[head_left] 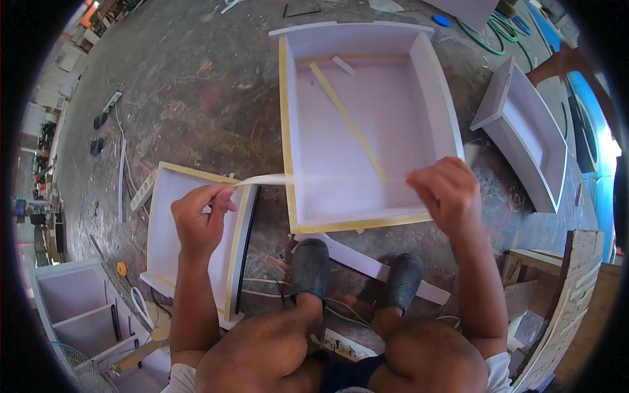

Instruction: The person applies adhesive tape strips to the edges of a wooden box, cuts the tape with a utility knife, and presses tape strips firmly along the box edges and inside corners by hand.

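Observation:
A pale, thin strip of tape (265, 179) is stretched between my two hands, across the near part of a white drawer box (442, 88). The fingers of my left hand (200, 219) pinch its left end, above a smaller white drawer (190, 223). My right hand (449, 196) is closed over the right side of the large drawer, and the faint strip runs toward its fingertips. Yellowish tape lines several edges of the large drawer. Inside it lie a long yellowish strip (347, 118) and a short white piece (343, 65).
Another white drawer (531, 131) stands at the right, near another person's arm (557, 65). A white board (367, 259) lies by my shoes. Wooden pieces (557, 308) stand lower right, a white cabinet (75, 295) lower left. A power strip (144, 190) and green hose (501, 29) lie on the floor.

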Demonstrator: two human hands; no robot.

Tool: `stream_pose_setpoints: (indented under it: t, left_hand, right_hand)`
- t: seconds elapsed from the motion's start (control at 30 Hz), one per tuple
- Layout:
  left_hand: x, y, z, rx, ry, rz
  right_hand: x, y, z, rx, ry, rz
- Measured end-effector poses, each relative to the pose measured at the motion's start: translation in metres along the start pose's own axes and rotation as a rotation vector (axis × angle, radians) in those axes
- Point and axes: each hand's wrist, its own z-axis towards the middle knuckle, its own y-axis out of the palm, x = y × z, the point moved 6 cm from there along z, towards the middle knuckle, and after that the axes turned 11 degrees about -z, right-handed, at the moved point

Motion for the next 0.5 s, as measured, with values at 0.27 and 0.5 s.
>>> stream_pose_setpoints:
  t: [0.27, 0.5]
  left_hand:
    - [-0.066, 0.013, 0.052, -0.186, -0.411, 0.047]
    - [-0.061, 0.101, 0.065, -0.312, -0.424, -0.255]
  right_hand:
    - [0.144, 0.021, -0.039, -0.353, 1.037, 0.433]
    - [0.114, 0.076, -0.043, -0.466, 1.157, 0.980]
